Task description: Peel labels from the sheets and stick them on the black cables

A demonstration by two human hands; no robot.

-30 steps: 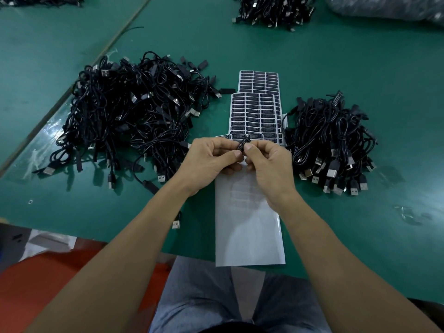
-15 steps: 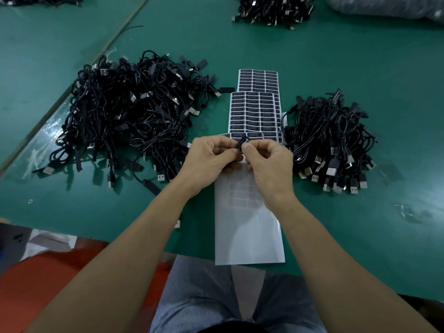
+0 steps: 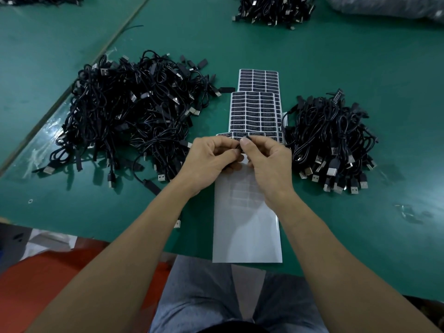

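A cable [image 3: 240, 146] is being pinched by left hand [image 3: 211, 157] and right hand [image 3: 266, 162] over the half-peeled sheet [image 3: 252, 114]; the pile [image 3: 129, 116] left of it is apparently waiting.

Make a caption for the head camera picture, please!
Left hand and right hand pinch a black cable above the label sheet on the green table.

Across nearly the whole view, a dark green table top [image 3: 348, 68] under soft, even light, with a pale sheen along its left part. Split by a dull diagonal seam [image 3: 79, 78] from a second green top [image 3: 36, 44] at far left. Below the near edge, at lower left, red-orange floor [image 3: 48, 292], with a grey patch [image 3: 12, 239] and crumpled white sheeting [image 3: 50, 241] just beside it; in the top right corner, bunched clear plastic [image 3: 389, 6].
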